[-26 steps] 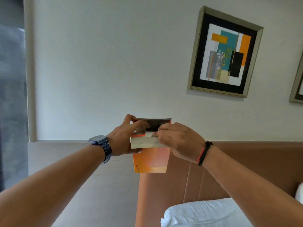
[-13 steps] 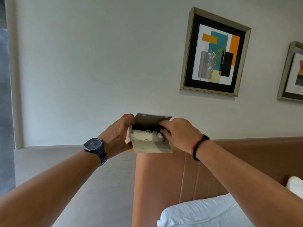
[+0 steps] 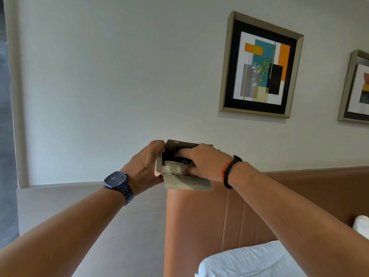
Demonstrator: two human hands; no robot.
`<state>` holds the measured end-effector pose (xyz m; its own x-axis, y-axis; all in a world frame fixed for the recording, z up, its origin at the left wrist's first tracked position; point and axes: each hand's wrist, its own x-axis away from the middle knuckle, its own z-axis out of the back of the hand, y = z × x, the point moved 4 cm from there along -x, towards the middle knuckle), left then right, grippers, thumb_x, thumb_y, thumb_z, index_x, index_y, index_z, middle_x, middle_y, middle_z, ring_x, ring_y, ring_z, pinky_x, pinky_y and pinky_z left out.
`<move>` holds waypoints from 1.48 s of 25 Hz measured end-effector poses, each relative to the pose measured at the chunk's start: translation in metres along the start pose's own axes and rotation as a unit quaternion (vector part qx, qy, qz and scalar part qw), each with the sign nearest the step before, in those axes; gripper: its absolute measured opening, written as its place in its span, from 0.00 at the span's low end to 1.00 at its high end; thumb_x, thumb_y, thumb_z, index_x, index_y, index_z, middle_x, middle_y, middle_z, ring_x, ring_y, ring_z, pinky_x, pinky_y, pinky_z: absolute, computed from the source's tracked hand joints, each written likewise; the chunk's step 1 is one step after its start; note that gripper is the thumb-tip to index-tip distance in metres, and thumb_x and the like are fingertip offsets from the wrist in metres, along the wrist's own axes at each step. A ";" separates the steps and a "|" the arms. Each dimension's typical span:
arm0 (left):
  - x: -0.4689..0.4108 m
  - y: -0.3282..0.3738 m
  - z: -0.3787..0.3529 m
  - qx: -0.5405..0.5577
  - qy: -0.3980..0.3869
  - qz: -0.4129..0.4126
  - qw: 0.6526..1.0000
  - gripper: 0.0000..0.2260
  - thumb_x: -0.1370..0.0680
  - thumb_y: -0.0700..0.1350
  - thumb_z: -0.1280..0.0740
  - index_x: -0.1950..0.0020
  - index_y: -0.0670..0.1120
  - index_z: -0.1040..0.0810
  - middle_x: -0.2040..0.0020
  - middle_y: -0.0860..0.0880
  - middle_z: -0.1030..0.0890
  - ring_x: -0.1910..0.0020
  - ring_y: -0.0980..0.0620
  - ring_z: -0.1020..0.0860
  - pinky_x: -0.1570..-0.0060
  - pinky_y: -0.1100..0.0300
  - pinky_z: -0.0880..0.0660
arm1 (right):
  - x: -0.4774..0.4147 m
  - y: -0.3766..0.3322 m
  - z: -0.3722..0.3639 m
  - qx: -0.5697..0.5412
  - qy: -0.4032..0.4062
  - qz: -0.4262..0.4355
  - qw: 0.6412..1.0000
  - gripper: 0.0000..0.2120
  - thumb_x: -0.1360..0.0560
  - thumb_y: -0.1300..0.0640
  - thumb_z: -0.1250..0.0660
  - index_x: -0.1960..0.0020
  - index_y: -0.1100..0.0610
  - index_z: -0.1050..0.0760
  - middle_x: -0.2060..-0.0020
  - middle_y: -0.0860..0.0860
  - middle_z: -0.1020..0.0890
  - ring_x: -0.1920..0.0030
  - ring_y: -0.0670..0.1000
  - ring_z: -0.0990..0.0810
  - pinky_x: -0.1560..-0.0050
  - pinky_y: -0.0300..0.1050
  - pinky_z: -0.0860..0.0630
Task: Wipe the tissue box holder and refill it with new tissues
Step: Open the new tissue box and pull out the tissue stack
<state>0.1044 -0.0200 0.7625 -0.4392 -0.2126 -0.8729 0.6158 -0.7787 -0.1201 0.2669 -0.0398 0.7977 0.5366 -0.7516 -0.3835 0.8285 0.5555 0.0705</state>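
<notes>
I hold a cardboard tissue box [image 3: 187, 183] up in front of the wall, its open end turned toward me with flaps spread. My left hand [image 3: 144, 169] grips the box by its left side and left flap. The fingers of my right hand [image 3: 205, 160] reach into the opening and pinch the white tissues [image 3: 172, 169] inside. The orange printed side of the box is hidden from me. No tissue box holder is in view.
A brown padded headboard [image 3: 199, 226] rises just below the box, with a white pillow [image 3: 245, 260] at its foot. A grey wall panel [image 3: 79, 206] sits to the left. Two framed pictures [image 3: 261, 65] hang on the wall above right.
The box tipped so its open end faces me and the orange side went out of sight. My right fingers moved from the flap into the opening onto the tissues.
</notes>
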 end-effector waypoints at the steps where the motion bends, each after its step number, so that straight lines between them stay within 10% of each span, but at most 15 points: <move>1: 0.001 0.000 -0.001 0.001 -0.004 -0.002 1.000 0.33 0.40 0.45 0.19 0.45 0.44 0.36 0.45 0.42 0.24 0.61 0.52 0.25 0.63 0.64 0.29 | -0.001 -0.001 -0.003 0.013 -0.007 0.012 1.000 0.21 0.26 0.53 0.32 0.35 0.47 0.32 0.47 0.52 0.20 0.49 0.54 0.20 0.59 0.42 0.27; 12: -0.001 0.007 0.000 0.011 0.001 0.001 1.000 0.39 0.44 0.45 0.18 0.41 0.46 0.37 0.49 0.44 0.23 0.64 0.56 0.29 0.67 0.66 0.31 | -0.005 0.007 -0.008 0.034 -0.025 0.027 0.999 0.15 0.24 0.62 0.40 0.43 0.50 0.20 0.42 0.50 0.18 0.42 0.52 0.22 0.40 0.50 0.25; 22: -0.009 0.016 0.002 0.017 0.021 0.003 1.000 0.42 0.43 0.43 0.18 0.36 0.47 0.39 0.48 0.41 0.23 0.62 0.49 0.24 0.61 0.61 0.27 | -0.007 0.004 0.000 0.096 0.081 0.016 0.992 0.11 0.23 0.63 0.38 0.43 0.53 0.27 0.52 0.57 0.16 0.52 0.58 0.18 0.53 0.50 0.21; 26: -0.009 0.007 0.000 0.068 -0.023 0.087 0.994 0.55 0.41 0.41 0.19 0.28 0.62 0.52 0.41 0.44 0.26 0.51 0.45 0.22 0.54 0.50 0.21 | -0.006 0.002 0.010 0.026 0.098 -0.013 0.995 0.18 0.27 0.65 0.36 0.42 0.52 0.36 0.53 0.56 0.18 0.57 0.59 0.19 0.62 0.49 0.25; 30: -0.002 -0.009 -0.003 0.111 -0.056 0.188 0.974 0.63 0.43 0.41 0.18 0.32 0.72 0.63 0.39 0.47 0.28 0.50 0.47 0.22 0.51 0.48 0.22 | -0.004 -0.001 0.043 -0.004 0.127 -0.044 0.991 0.21 0.28 0.68 0.36 0.37 0.56 0.33 0.47 0.55 0.22 0.51 0.58 0.21 0.51 0.54 0.23; 34: 0.006 -0.022 -0.009 0.176 -0.042 0.280 0.943 0.64 0.45 0.41 0.17 0.29 0.69 0.61 0.43 0.53 0.29 0.55 0.59 0.23 0.59 0.61 0.24 | -0.002 -0.002 0.088 0.020 0.182 -0.059 0.981 0.13 0.30 0.70 0.39 0.49 0.60 0.23 0.52 0.56 0.23 0.52 0.58 0.23 0.52 0.51 0.24; 37: 0.010 -0.031 -0.011 0.205 -0.006 0.366 0.908 0.62 0.46 0.44 0.16 0.27 0.61 0.56 0.41 0.51 0.28 0.50 0.49 0.22 0.57 0.57 0.23 | 0.004 0.004 0.117 -0.032 0.257 -0.087 0.962 0.14 0.29 0.69 0.38 0.47 0.59 0.21 0.52 0.55 0.19 0.54 0.53 0.23 0.53 0.45 0.27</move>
<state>0.0885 0.0086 0.7524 -0.0184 -0.7664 -0.6421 0.4521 -0.5792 0.6784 0.2907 -0.0823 0.9047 0.2267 -0.5688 -0.7906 0.8783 0.4702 -0.0864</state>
